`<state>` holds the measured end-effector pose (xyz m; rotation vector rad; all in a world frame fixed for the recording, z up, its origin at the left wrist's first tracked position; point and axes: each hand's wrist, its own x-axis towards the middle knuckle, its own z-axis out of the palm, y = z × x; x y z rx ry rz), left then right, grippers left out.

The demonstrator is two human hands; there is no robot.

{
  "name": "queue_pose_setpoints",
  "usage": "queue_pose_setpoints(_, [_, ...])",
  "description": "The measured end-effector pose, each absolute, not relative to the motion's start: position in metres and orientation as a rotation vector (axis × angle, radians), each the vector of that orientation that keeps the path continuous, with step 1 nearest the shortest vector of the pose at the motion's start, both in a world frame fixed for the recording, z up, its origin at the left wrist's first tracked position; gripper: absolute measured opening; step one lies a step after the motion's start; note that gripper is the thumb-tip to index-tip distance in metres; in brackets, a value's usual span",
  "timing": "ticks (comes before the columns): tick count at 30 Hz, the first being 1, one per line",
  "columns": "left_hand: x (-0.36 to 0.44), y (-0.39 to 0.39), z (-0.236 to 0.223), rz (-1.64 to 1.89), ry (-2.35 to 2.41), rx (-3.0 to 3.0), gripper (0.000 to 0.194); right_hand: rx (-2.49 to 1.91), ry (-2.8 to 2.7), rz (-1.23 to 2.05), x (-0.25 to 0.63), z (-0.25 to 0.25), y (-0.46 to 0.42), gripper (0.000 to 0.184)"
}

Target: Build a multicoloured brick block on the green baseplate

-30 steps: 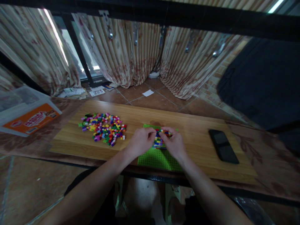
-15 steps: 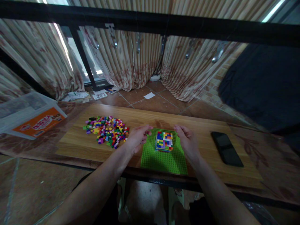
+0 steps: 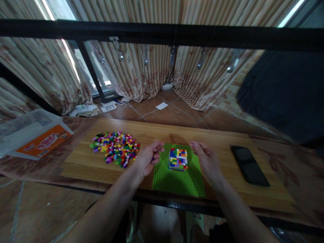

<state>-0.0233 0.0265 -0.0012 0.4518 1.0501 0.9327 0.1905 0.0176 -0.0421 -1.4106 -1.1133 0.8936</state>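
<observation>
A green studded baseplate lies in front of me on a wooden board. On it sits a squarish block built of multicoloured toy bricks, stacked in layers, with a gap in its top layer. At the baseplate's left edge is my left hand, its fingers curled, with a small dark blue brick showing between them. My right hand hovers by the right edge, thumb and forefinger drawn together; anything between them is too small to make out. Neither hand touches the block.
Loose coloured bricks are heaped at the left of the wooden board. A clear plastic tub with an orange label stands farther left. A black phone lies at the right. Beyond is a dark horizontal bar with hooks.
The view has tilted up slightly, so everything sits lower in the picture. Both hands keep nearly the same places beside the block, with only small finger movements.
</observation>
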Motion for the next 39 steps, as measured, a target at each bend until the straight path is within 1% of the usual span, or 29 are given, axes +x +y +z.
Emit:
queue_pose_setpoints(2, [-0.028, 0.023, 0.001, 0.972, 1.038, 0.404, 0.022, -1.429, -1.137, 0.924, 0.188, -0.041, 0.016, 0.044])
queue_pose_setpoints(4, [-0.033, 0.02, 0.003, 1.036, 0.992, 0.328, 0.027, -1.462, -1.182, 0.894, 0.187, -0.041, 0.015, 0.044])
queue_pose_setpoints(8, [-0.043, 0.018, 0.005, 1.171, 0.851, 0.157, 0.041, -1.536, -1.346, 0.611, 0.192, -0.042, 0.016, 0.04])
queue_pose_setpoints(10, [-0.047, 0.02, 0.005, 1.21, 0.832, 0.121, 0.044, -1.514, -1.467, 0.429, 0.2, -0.041, 0.016, 0.036])
queue_pose_setpoints(14, [-0.053, 0.028, -0.002, 1.225, 0.86, 0.167, 0.038, -1.465, -1.57, 0.145, 0.215, -0.033, 0.008, 0.027])
queue_pose_setpoints(17, [-0.068, 0.032, -0.008, 1.227, 0.856, 0.231, 0.032, -1.408, -1.638, -0.077, 0.204, -0.021, -0.011, 0.021])
queue_pose_setpoints(19, [-0.087, 0.034, -0.009, 1.251, 0.865, 0.256, 0.023, -1.307, -1.715, -0.083, 0.177, -0.016, -0.028, 0.017])
queue_pose_setpoints(22, [-0.126, 0.035, -0.006, 1.409, 0.88, 0.291, 0.012, -1.203, -1.938, 0.159, 0.112, -0.022, -0.049, 0.021])
queue_pose_setpoints(23, [-0.141, 0.036, -0.005, 1.474, 0.902, 0.278, 0.009, -1.188, -2.024, 0.239, 0.089, -0.029, -0.053, 0.028])
queue_pose_setpoints(25, [-0.167, 0.034, -0.003, 1.569, 0.932, 0.215, 0.011, -1.177, -2.082, 0.317, 0.045, -0.048, -0.055, 0.042])
queue_pose_setpoints(27, [-0.187, 0.031, -0.002, 1.596, 0.908, 0.188, 0.015, -1.24, -2.064, 0.342, 0.013, -0.066, -0.05, 0.059])
queue_pose_setpoints(29, [-0.198, 0.027, -0.001, 1.604, 0.879, 0.175, 0.018, -1.308, -2.044, 0.345, -0.007, -0.079, -0.042, 0.068])
queue_pose_setpoints(31, [-0.202, 0.024, -0.001, 1.604, 0.856, 0.164, 0.019, -1.339, -2.063, 0.313, -0.019, -0.084, -0.034, 0.067])
queue_pose_setpoints(39, [-0.211, 0.023, 0.002, 1.605, 0.79, 0.094, 0.019, -1.442, -2.149, 0.188, -0.042, -0.082, -0.013, 0.039])
